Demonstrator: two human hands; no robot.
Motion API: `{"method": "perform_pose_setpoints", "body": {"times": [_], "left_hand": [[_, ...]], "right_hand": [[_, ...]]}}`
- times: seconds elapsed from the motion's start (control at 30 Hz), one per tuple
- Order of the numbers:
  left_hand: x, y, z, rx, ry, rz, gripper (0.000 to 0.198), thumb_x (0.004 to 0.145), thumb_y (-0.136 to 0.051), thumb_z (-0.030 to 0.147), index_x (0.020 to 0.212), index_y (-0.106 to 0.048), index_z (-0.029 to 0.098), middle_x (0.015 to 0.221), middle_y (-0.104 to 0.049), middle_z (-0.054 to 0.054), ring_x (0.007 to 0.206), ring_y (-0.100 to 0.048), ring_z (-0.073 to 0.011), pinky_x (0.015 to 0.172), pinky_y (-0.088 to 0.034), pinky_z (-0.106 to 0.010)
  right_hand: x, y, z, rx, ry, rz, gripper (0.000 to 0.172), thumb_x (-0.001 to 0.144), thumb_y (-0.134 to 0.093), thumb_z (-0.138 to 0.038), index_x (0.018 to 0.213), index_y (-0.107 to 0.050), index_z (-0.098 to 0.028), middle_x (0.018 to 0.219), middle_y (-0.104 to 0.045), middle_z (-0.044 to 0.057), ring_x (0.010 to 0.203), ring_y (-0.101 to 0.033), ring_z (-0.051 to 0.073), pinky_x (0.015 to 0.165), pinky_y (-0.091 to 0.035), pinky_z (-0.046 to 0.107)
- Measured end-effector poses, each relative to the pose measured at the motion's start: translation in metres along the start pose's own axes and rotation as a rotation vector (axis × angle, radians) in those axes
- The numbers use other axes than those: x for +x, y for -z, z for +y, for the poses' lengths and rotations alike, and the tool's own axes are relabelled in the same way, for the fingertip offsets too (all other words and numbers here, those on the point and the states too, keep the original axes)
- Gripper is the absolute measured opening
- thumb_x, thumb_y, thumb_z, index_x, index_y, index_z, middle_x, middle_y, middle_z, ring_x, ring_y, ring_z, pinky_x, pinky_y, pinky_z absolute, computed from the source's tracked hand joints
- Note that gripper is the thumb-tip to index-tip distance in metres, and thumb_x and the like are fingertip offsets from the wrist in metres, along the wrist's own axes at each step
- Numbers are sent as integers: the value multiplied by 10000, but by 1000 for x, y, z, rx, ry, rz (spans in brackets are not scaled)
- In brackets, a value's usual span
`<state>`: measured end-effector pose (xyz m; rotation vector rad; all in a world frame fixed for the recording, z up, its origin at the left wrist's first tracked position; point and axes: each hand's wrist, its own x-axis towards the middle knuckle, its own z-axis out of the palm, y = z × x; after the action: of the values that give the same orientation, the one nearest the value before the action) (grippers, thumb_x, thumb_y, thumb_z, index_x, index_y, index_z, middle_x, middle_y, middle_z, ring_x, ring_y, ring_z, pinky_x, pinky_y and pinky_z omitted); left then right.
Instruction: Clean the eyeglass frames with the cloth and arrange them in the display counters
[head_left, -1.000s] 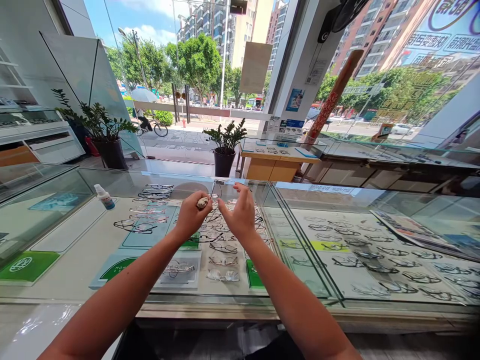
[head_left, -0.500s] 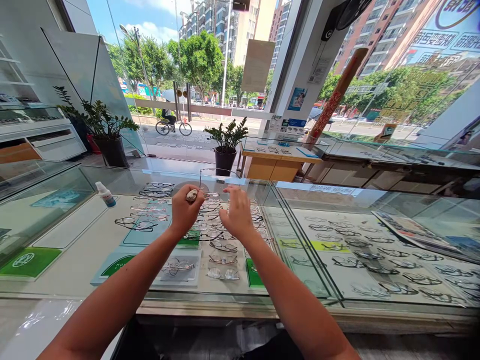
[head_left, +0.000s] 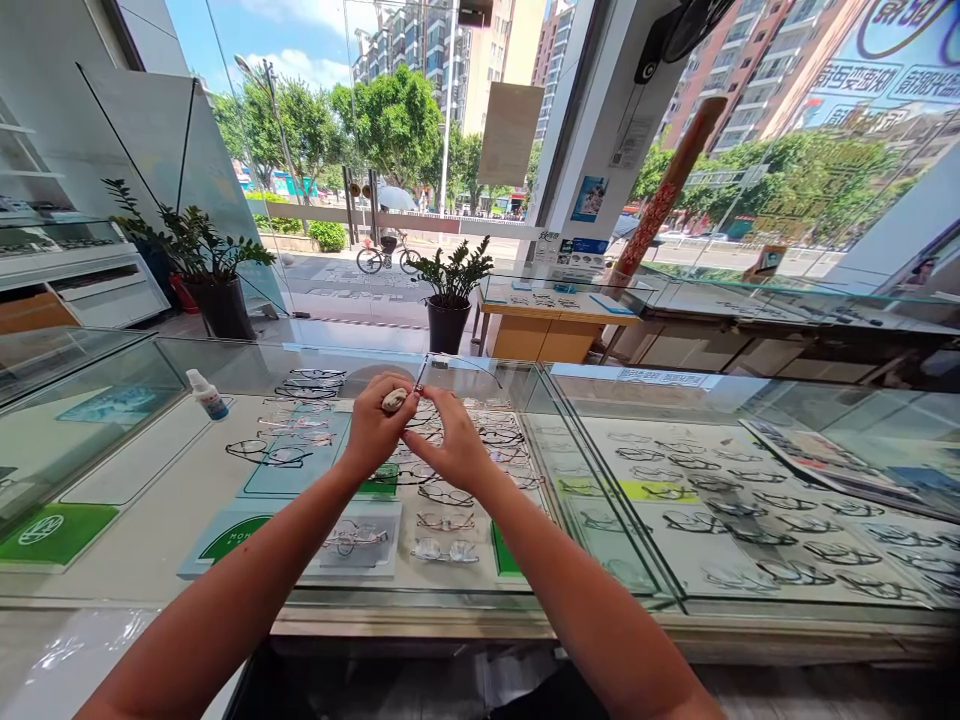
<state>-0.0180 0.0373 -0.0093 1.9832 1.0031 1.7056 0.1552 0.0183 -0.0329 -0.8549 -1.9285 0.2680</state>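
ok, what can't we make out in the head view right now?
Head view:
Held glasses: lower part hidden by the left hand and right hand.
Right fingertips' contact with them: too small to tell.
Pale bundle: mostly wrapped by the left hand; material unclear.
Spray bottle: label too small to read.
Magazine: print blurred, far end cut off by the right edge.

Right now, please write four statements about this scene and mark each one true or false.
1. The left hand holds thin dark eyeglasses and a crumpled whitish bundle. True.
2. The right hand is far from the left. False: they are close together.
3. A small white-and-blue plastic bottle is left of both hands. True.
4. No other eyeglasses are visible. False: many other pairs are laid out.
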Motion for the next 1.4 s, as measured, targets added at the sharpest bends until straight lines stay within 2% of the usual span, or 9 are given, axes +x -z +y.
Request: {"method": "perform_pose_setpoints", "body": {"times": [0.23,0.53,0.67,0.77,0.83,0.93,1.07,1.23,1.4], "left_hand": [[2,0,-1,-58,64,-36,213,971,-696,408,865,-733,226,1012,-752,-90,1012,-697,-274,955,-553,-417],[0,-3,5,-95,113,-27,240,926,-725,445,845,-711,219,1020,-700,-84,1002,-671,-248,904,-562,-371],[5,0,6,-259,302,4,300,889,-721,501,989,-694,220,973,-684,-51,773,-589,-174,688,-514,-298],[12,7,10,-408,429,-22,294,839,-718,494,862,-610,221,843,-621,-22,630,-468,-127,553,-393,-256],[13,13,16,-457,478,-182,297,823,-742,473,808,-588,220,771,-577,-8,581,-415,-111,509,-321,-246],[7,16,28,-504,548,-625,331,856,-801,489,830,-609,220,661,-495,31,516,-354,-97,478,-273,-244],[-13,9,41,-438,514,-1064,309,937,-788,481,896,-647,210,672,-540,32,547,-417,-104,509,-339,-244],[-33,-8,42,-244,405,-1259,149,961,-713,353,934,-681,210,725,-617,30,617,-504,-117,581,-402,-239],[-42,-20,36,-148,325,-1271,64,955,-672,276,955,-693,214,836,-727,15,743,-608,-146,710,-442,-258]], "right_hand": [[-4,-6,3,99,-50,35,606,1028,-758,-435,1566,-570,-228,1502,-736,171,1331,-735,316,1142,-629,530],[-1,-8,-5,103,-50,113,402,1048,-713,-346,1424,-660,-215,1312,-804,137,1163,-784,281,1003,-668,461],[0,-3,-6,63,-53,160,356,1096,-674,-411,1391,-697,-214,1293,-799,139,1173,-772,284,1017,-657,469],[5,7,-1,35,-98,215,376,1113,-656,-465,1400,-704,-227,1329,-794,139,1207,-763,287,1053,-643,479],[9,14,6,20,-132,272,396,1104,-660,-488,1395,-709,-224,1326,-797,141,1195,-767,292,1040,-644,484],[14,24,17,15,-169,354,421,1078,-674,-501,1372,-721,-204,1316,-800,154,1156,-780,295,1010,-648,483],[18,28,26,24,-195,401,420,1059,-679,-509,1340,-734,-202,1294,-808,151,1117,-787,288,998,-647,478],[17,26,26,16,-184,380,423,1067,-671,-517,1340,-736,-202,1306,-807,155,1127,-786,288,1001,-646,470],[17,24,23,12,-178,361,422,1074,-666,-518,1333,-741,-193,1288,-808,158,1128,-785,287,999,-647,465]]}}
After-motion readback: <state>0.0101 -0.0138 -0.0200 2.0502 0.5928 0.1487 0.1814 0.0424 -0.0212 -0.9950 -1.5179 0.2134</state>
